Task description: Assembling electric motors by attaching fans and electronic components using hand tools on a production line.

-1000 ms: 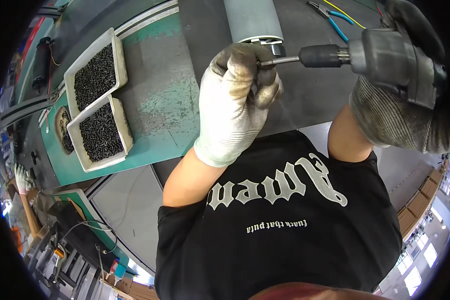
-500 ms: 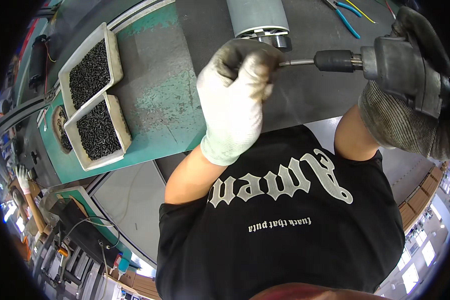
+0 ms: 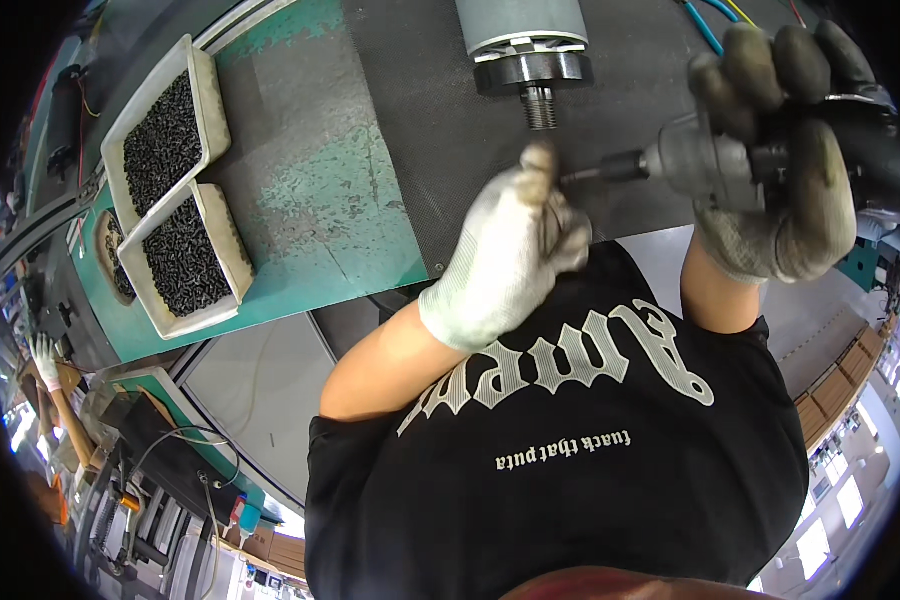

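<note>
My right hand [image 3: 785, 150], in a dark-stained knit glove, is wrapped round a power screwdriver [image 3: 705, 160] whose bit points left. My left hand [image 3: 510, 245], in a white glove with blackened fingertips, is pinched right at the tip of the bit. Whatever lies between those fingertips is hidden and blurred. Just beyond the left hand, a grey cylindrical motor [image 3: 525, 20] lies on the bench with its black end ring [image 3: 533, 71] and threaded shaft [image 3: 540, 107] toward me.
Two white trays [image 3: 217, 110] [image 3: 232, 245] of small black screws stand at the left, beside a round dish [image 3: 110, 260]. Blue-handled pliers [image 3: 705, 25] and a yellow wire [image 3: 740, 10] lie far right. Another person's gloved hand [image 3: 45, 360] shows at the far left. The bench edge [image 3: 360, 285] runs before me.
My left hand has come nearer and slightly right, uncovering the motor's shaft. The screwdriver has shifted left and down, and my right hand has turned so its fingers show round it.
</note>
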A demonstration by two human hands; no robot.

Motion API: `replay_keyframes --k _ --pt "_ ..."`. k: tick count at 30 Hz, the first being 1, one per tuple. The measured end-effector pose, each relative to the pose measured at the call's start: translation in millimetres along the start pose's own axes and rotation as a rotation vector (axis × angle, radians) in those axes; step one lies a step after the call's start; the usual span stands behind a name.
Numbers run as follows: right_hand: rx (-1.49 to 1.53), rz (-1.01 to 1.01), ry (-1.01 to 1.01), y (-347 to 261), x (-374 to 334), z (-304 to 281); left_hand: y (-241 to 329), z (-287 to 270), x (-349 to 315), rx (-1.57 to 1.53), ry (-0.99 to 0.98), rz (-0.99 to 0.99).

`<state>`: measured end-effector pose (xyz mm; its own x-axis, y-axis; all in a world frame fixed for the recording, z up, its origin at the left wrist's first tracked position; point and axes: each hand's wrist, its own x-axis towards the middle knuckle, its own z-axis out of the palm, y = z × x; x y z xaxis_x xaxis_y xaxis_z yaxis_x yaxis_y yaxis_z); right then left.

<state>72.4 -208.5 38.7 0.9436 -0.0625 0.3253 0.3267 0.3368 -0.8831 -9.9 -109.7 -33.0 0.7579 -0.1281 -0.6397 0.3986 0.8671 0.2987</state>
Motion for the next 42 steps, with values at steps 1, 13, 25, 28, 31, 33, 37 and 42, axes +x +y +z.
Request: replay_keyframes --k 1,13,25,28,31,33,37,42 --pt "-0.007 -0.007 0.011 3 3 -2 0 4 5 -0.045 0.136 0.02" --pt "0.006 -0.044 -0.081 19 25 -19 -3 -28 29 -0.719 -0.37 -0.146" --pt "-0.68 -0.736 -0.359 65 47 -81 5 -17 24 -0.647 -0.253 0.003" --pt "-0.77 -0.812 -0.381 75 45 -90 3 -24 26 -0.709 -0.298 -0.043" --pt "-0.64 -0.639 -0.372 62 31 -70 1 -26 29 -0.7 -0.353 -0.053" --pt "-0.539 -0.522 -0.372 54 26 -63 0 -24 27 -0.662 -0.323 -0.005" --pt "-0.366 -0.304 -0.355 39 20 -42 0 -15 30 -0.657 -0.243 -0.03" --pt "-0.102 -0.015 -0.352 24 9 -18 0 -12 31 -0.533 -0.207 0.036"
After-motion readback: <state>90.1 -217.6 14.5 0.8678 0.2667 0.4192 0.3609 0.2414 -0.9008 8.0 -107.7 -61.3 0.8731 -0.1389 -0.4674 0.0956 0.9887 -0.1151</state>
